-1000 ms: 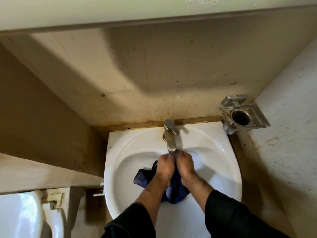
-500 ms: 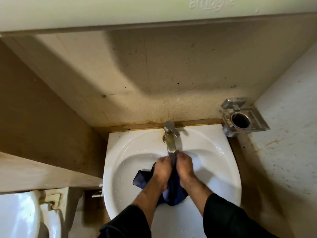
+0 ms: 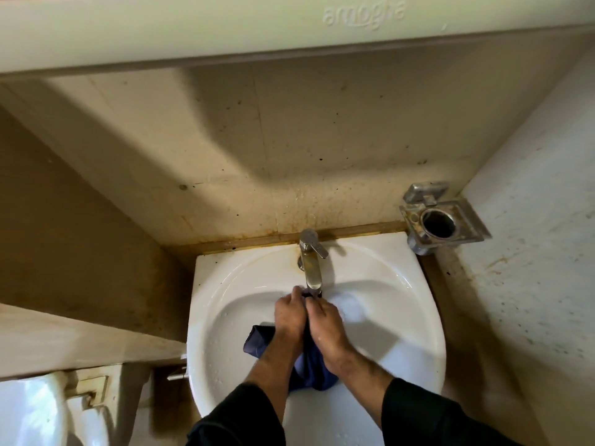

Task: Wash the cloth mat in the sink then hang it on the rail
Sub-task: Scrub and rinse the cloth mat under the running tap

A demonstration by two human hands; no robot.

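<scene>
A dark blue cloth mat (image 3: 310,371) hangs bunched in the white sink (image 3: 415,317), under the metal tap (image 3: 311,262). My left hand (image 3: 289,320) and my right hand (image 3: 326,329) are pressed together side by side, both gripping the cloth's upper part right below the tap's spout. One corner of the cloth sticks out to the left of my left hand, and the rest droops between my wrists. Any water flow is hidden by my hands. No rail is in view.
A metal holder with a round hole (image 3: 439,222) is fixed on the right wall beside the sink. A stained beige wall rises behind the tap. A white toilet cistern (image 3: 35,410) stands at the lower left. A pale shelf edge (image 3: 225,30) overhangs at the top.
My hands have stayed under the tap with the cloth, shifting only slightly closer to the spout. The camera has tilted a little.
</scene>
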